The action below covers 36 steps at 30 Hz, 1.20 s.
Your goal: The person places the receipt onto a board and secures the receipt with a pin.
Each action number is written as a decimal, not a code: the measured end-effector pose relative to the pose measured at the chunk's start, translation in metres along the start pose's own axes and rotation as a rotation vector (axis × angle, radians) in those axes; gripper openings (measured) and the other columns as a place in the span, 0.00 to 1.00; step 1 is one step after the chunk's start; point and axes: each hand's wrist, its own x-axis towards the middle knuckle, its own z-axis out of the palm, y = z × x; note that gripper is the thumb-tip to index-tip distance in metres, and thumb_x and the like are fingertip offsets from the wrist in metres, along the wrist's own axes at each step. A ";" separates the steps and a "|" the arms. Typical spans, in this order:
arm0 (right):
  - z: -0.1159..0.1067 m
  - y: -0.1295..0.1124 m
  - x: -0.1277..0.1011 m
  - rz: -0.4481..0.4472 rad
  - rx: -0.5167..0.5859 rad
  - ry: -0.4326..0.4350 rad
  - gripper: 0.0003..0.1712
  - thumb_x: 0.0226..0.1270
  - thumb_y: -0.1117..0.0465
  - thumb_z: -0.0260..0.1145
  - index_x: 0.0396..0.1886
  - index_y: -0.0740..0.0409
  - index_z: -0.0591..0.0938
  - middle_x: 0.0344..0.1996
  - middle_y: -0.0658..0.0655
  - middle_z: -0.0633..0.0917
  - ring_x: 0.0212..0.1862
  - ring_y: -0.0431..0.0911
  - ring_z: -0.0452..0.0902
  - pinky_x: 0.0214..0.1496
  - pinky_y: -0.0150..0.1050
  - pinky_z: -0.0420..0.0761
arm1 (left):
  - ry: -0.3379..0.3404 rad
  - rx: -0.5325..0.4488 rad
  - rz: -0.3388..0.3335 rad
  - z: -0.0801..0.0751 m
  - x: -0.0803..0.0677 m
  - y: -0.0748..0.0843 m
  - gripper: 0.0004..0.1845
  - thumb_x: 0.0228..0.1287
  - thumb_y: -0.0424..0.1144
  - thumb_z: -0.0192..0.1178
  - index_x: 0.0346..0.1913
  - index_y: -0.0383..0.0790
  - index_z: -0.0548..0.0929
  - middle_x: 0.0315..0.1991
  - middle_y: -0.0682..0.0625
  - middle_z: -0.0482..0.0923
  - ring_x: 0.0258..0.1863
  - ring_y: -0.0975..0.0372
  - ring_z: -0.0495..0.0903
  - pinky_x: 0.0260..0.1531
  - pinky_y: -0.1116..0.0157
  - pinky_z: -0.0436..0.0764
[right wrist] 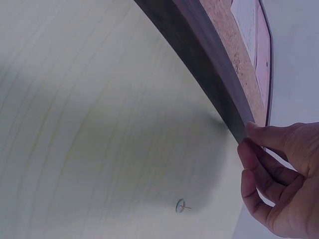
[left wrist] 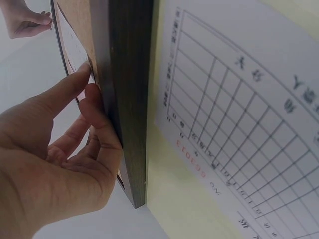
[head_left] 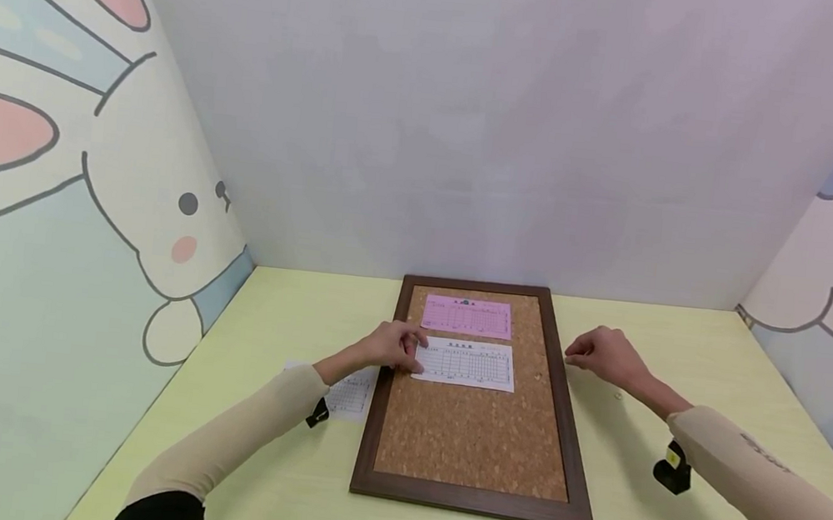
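A white printed slip (head_left: 464,363) lies on the cork board (head_left: 474,441) below a pink slip (head_left: 467,317), which has a green thumbtack (head_left: 466,302) at its top edge. My left hand (head_left: 395,346) holds the white slip by its left edge, thumb and fingers curled at its corners. To the right of the brown frame, my right hand (head_left: 609,356) is raised with thumb and index finger pinched together. A tiny bit of a thumbtack (left wrist: 51,25) shows at those fingertips in the left wrist view; the rest is hidden.
Another white printed form (left wrist: 239,114) lies on the table, partly under my left forearm in the head view. A clear thumbtack (right wrist: 181,206) rests on the table right of the board. A small clear tack (head_left: 537,376) sits on the cork. Walls enclose the table.
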 end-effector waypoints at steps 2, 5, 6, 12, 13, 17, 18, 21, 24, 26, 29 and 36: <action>0.000 -0.004 0.002 -0.010 0.002 0.005 0.04 0.64 0.67 0.72 0.34 0.65 0.91 0.27 0.57 0.91 0.25 0.40 0.81 0.26 0.33 0.74 | 0.000 0.000 0.001 0.000 0.000 0.000 0.20 0.59 0.33 0.74 0.54 0.34 0.82 0.25 0.50 0.80 0.22 0.66 0.73 0.24 0.72 0.71; 0.000 -0.010 0.005 -0.013 0.010 0.004 0.04 0.63 0.66 0.73 0.32 0.63 0.91 0.26 0.57 0.91 0.24 0.40 0.78 0.26 0.33 0.72 | 0.001 -0.002 0.007 0.000 0.001 -0.001 0.20 0.59 0.33 0.74 0.54 0.33 0.82 0.25 0.50 0.80 0.21 0.66 0.73 0.24 0.72 0.71; 0.000 -0.011 0.006 -0.012 0.010 0.003 0.04 0.63 0.66 0.73 0.32 0.63 0.91 0.26 0.57 0.91 0.24 0.40 0.78 0.26 0.33 0.72 | 0.002 -0.002 0.011 0.000 0.001 -0.001 0.20 0.59 0.33 0.74 0.53 0.33 0.82 0.25 0.49 0.80 0.21 0.66 0.73 0.24 0.72 0.71; 0.003 -0.016 0.009 0.004 0.018 0.002 0.03 0.63 0.66 0.74 0.31 0.62 0.91 0.25 0.56 0.90 0.24 0.39 0.75 0.26 0.33 0.71 | 0.004 -0.005 0.014 0.000 0.000 -0.002 0.20 0.59 0.33 0.74 0.53 0.33 0.82 0.26 0.48 0.81 0.22 0.66 0.72 0.24 0.71 0.71; 0.004 -0.017 0.010 0.008 0.021 0.002 0.03 0.63 0.65 0.74 0.31 0.61 0.91 0.25 0.55 0.90 0.24 0.39 0.74 0.26 0.33 0.71 | 0.004 -0.007 0.009 0.000 0.000 -0.002 0.20 0.59 0.33 0.74 0.53 0.33 0.82 0.26 0.48 0.81 0.22 0.66 0.73 0.24 0.71 0.71; 0.006 -0.020 0.011 0.021 0.036 -0.005 0.03 0.63 0.65 0.74 0.32 0.61 0.91 0.26 0.54 0.90 0.24 0.39 0.72 0.26 0.33 0.70 | 0.007 -0.006 -0.011 0.001 0.000 -0.004 0.20 0.59 0.33 0.74 0.53 0.34 0.82 0.25 0.50 0.80 0.21 0.66 0.73 0.24 0.71 0.72; 0.006 -0.021 0.011 0.020 0.039 -0.007 0.03 0.63 0.65 0.74 0.32 0.61 0.91 0.26 0.54 0.90 0.24 0.40 0.72 0.26 0.33 0.70 | 0.008 -0.006 -0.014 0.001 0.000 -0.004 0.20 0.59 0.33 0.74 0.53 0.34 0.82 0.25 0.50 0.80 0.21 0.66 0.73 0.24 0.71 0.72; 0.006 -0.024 0.011 0.017 0.038 -0.007 0.03 0.63 0.66 0.74 0.32 0.62 0.91 0.26 0.54 0.90 0.24 0.40 0.71 0.26 0.33 0.69 | 0.007 -0.006 -0.020 0.002 -0.001 -0.004 0.20 0.59 0.33 0.74 0.53 0.34 0.82 0.25 0.51 0.79 0.21 0.66 0.73 0.24 0.72 0.72; 0.007 -0.027 0.011 0.012 0.035 -0.002 0.03 0.62 0.66 0.74 0.31 0.62 0.91 0.25 0.54 0.90 0.24 0.40 0.70 0.26 0.33 0.68 | 0.010 -0.005 -0.015 0.002 -0.001 -0.003 0.20 0.59 0.33 0.74 0.53 0.33 0.82 0.24 0.51 0.79 0.21 0.66 0.73 0.23 0.72 0.72; 0.009 -0.029 0.012 -0.001 0.035 0.004 0.03 0.61 0.66 0.75 0.30 0.62 0.91 0.25 0.54 0.90 0.24 0.40 0.70 0.25 0.33 0.68 | 0.012 -0.003 -0.011 0.002 -0.001 -0.003 0.20 0.59 0.33 0.74 0.53 0.33 0.82 0.24 0.51 0.79 0.21 0.66 0.73 0.23 0.72 0.72; 0.013 -0.032 0.014 -0.016 0.036 0.018 0.03 0.60 0.65 0.75 0.29 0.61 0.91 0.24 0.53 0.90 0.24 0.39 0.70 0.26 0.32 0.68 | 0.014 -0.002 -0.007 0.001 -0.002 -0.003 0.20 0.58 0.33 0.75 0.53 0.33 0.82 0.24 0.51 0.79 0.21 0.66 0.73 0.23 0.72 0.72; 0.023 -0.039 0.020 -0.008 0.053 0.016 0.03 0.60 0.64 0.76 0.29 0.60 0.91 0.25 0.52 0.90 0.24 0.38 0.70 0.25 0.31 0.69 | 0.002 -0.010 0.007 0.001 0.001 -0.002 0.21 0.58 0.33 0.75 0.54 0.33 0.82 0.25 0.50 0.80 0.21 0.67 0.73 0.23 0.72 0.72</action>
